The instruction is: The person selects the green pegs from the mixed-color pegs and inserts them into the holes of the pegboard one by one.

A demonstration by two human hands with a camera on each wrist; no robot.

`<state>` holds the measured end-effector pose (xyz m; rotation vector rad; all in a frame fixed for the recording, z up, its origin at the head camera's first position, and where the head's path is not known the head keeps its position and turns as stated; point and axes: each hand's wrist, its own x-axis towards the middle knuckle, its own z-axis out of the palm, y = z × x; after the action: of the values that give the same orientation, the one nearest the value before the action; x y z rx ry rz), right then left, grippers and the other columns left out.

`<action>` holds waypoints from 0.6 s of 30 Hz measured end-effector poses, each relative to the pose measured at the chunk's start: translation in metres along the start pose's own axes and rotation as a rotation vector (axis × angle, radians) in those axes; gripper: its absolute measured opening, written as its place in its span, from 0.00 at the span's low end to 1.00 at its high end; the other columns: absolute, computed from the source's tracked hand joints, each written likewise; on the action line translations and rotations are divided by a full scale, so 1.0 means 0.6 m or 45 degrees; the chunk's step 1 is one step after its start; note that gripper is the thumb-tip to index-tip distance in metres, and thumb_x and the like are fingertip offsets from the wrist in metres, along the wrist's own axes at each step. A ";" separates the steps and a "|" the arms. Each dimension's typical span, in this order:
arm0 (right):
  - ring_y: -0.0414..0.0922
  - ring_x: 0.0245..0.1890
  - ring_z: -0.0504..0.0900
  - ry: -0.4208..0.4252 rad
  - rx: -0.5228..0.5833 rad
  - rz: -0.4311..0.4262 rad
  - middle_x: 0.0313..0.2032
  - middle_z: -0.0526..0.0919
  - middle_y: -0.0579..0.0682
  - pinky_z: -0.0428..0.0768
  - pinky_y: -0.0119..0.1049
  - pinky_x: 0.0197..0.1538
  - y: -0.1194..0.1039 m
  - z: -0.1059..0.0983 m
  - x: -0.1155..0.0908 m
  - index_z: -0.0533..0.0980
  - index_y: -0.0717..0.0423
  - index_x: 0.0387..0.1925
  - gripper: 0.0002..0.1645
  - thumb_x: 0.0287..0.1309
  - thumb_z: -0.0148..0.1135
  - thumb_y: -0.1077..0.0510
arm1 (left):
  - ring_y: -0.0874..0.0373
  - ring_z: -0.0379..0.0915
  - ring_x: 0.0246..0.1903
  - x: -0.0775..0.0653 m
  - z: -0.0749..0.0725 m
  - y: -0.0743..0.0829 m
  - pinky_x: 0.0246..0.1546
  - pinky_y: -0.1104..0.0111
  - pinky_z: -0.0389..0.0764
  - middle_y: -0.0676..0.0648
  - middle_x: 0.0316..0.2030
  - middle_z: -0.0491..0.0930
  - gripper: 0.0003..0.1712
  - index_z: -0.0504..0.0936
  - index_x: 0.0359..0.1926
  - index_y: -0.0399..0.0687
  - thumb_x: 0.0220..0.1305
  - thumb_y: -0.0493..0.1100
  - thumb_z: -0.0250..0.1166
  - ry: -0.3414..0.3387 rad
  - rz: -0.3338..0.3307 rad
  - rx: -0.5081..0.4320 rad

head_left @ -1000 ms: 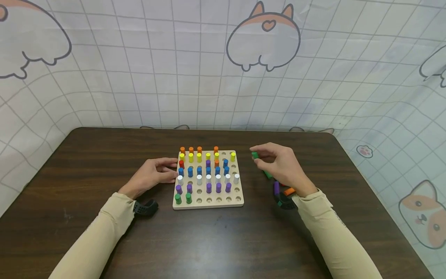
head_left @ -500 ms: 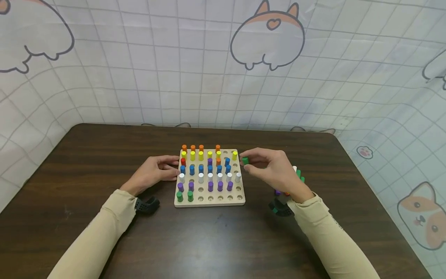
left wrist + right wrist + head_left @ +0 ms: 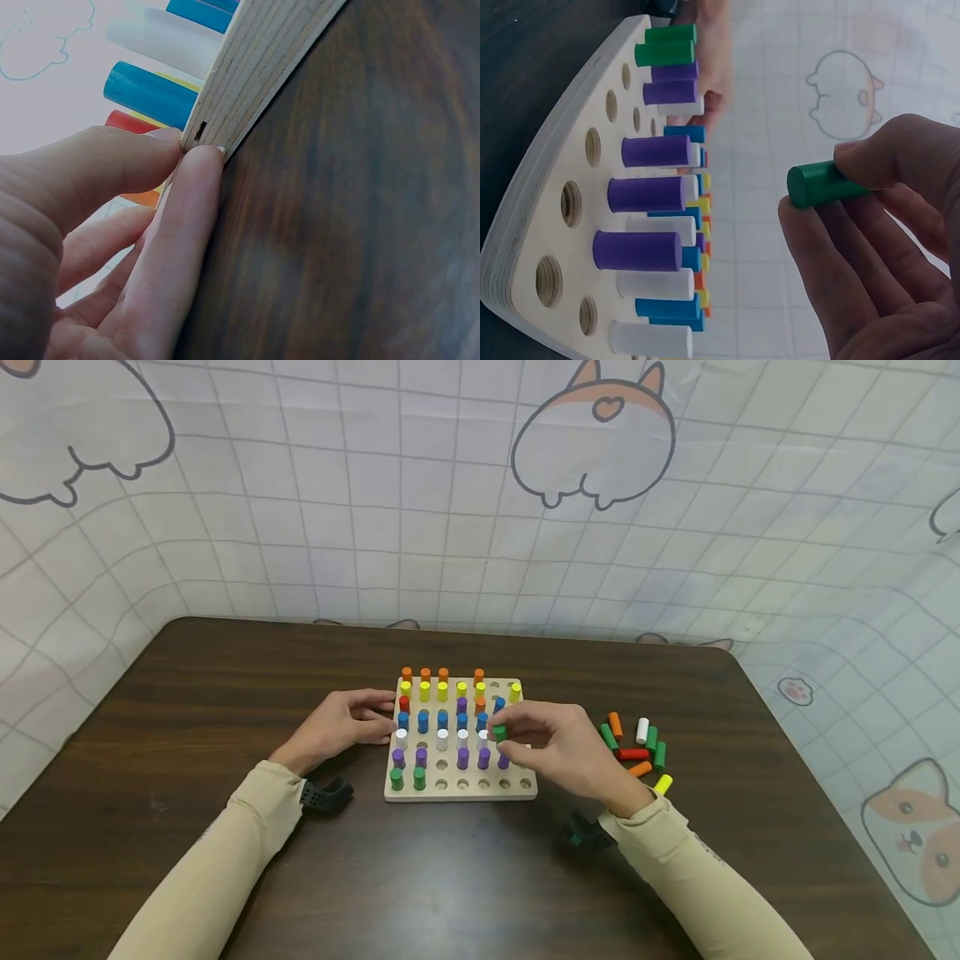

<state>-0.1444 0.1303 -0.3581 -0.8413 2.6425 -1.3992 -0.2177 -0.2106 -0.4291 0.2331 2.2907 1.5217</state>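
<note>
A square wooden pegboard (image 3: 480, 796) lies on the table, with rows of orange, yellow, blue, white and purple pegs and a front row starting with two green pegs (image 3: 418, 778). My right hand (image 3: 562, 745) pinches a green peg (image 3: 821, 184) between thumb and fingers, raised over the board's right part. In the right wrist view, holes and purple pegs (image 3: 646, 194) show beside it. My left hand (image 3: 336, 727) rests against the board's left edge, its thumb and fingertips touching the layered side (image 3: 247, 75) in the left wrist view.
Right of the board lies a loose pile of pegs, among them a red peg (image 3: 633, 754), a white peg (image 3: 642, 730) and a yellow peg (image 3: 663, 784). A patterned curtain (image 3: 450, 485) stands behind the dark wooden table (image 3: 450, 893).
My right hand has moved left from beside the pile to over the board, carrying the green peg. The loose pegs now show. My left hand stays at the board's edge.
</note>
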 end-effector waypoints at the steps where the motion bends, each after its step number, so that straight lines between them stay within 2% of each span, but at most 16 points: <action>1: 0.43 0.46 0.90 0.001 0.000 0.006 0.49 0.90 0.52 0.90 0.42 0.54 0.000 0.002 0.000 0.84 0.52 0.53 0.17 0.61 0.70 0.63 | 0.54 0.82 0.54 0.000 0.000 0.000 0.50 0.65 0.90 0.37 0.67 0.75 0.36 0.70 0.74 0.44 0.69 0.43 0.70 0.002 0.001 -0.001; 9: 0.41 0.44 0.90 -0.005 0.028 0.001 0.48 0.90 0.50 0.90 0.37 0.52 0.001 0.016 0.006 0.84 0.50 0.52 0.16 0.62 0.70 0.63 | 0.55 0.83 0.53 0.000 0.002 -0.003 0.50 0.66 0.90 0.38 0.67 0.76 0.35 0.70 0.74 0.45 0.69 0.43 0.70 0.007 -0.009 0.007; 15: 0.42 0.46 0.90 -0.024 0.078 0.008 0.50 0.89 0.55 0.89 0.37 0.55 -0.002 0.025 0.011 0.84 0.53 0.52 0.16 0.62 0.70 0.64 | 0.54 0.83 0.53 0.001 0.000 -0.001 0.50 0.65 0.90 0.39 0.67 0.76 0.35 0.71 0.74 0.46 0.68 0.42 0.70 0.009 -0.008 -0.003; 18: 0.43 0.47 0.90 -0.031 0.086 0.011 0.50 0.89 0.54 0.89 0.36 0.55 -0.002 0.030 0.012 0.84 0.54 0.52 0.17 0.62 0.70 0.64 | 0.54 0.83 0.53 0.001 -0.001 0.000 0.50 0.65 0.90 0.38 0.67 0.76 0.35 0.70 0.74 0.45 0.69 0.42 0.70 0.003 0.001 -0.007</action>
<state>-0.1455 0.1128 -0.3663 -0.8334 2.5619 -1.4578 -0.2183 -0.2113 -0.4291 0.2310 2.2880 1.5292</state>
